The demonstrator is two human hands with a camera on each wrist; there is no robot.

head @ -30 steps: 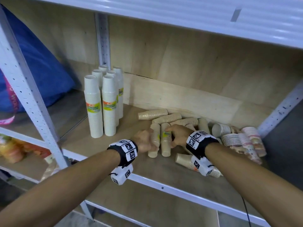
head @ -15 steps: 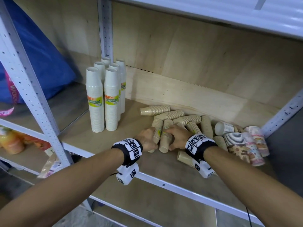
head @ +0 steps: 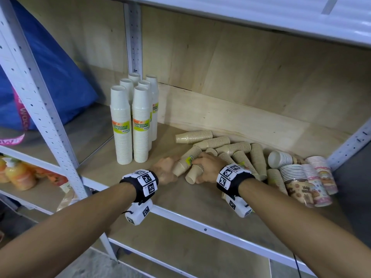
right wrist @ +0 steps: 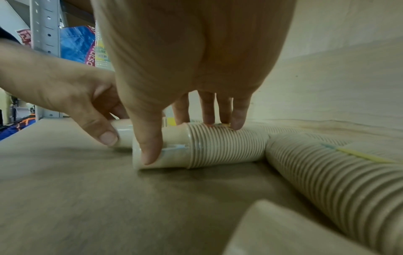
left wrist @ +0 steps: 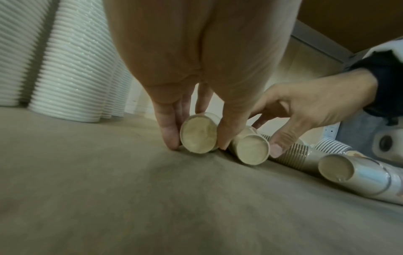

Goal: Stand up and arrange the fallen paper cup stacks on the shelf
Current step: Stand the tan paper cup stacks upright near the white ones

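Upright stacks [head: 130, 125] left — fallen stacks [head: 230, 149] right

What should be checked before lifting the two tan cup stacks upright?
1. Left hand grips its tan stack with fingers on both sides: ok.
2. Right hand grips the neighbouring stack, thumb in front, fingers over the top: ok.
3. Both stacks upright: not ok, they lie on the shelf board.
4. Free board beside the standing white stacks to set them on: ok.
5. Other fallen tan stacks lean against the held ones: cannot tell.
6. Wrapping on the held stacks intact: cannot tell.
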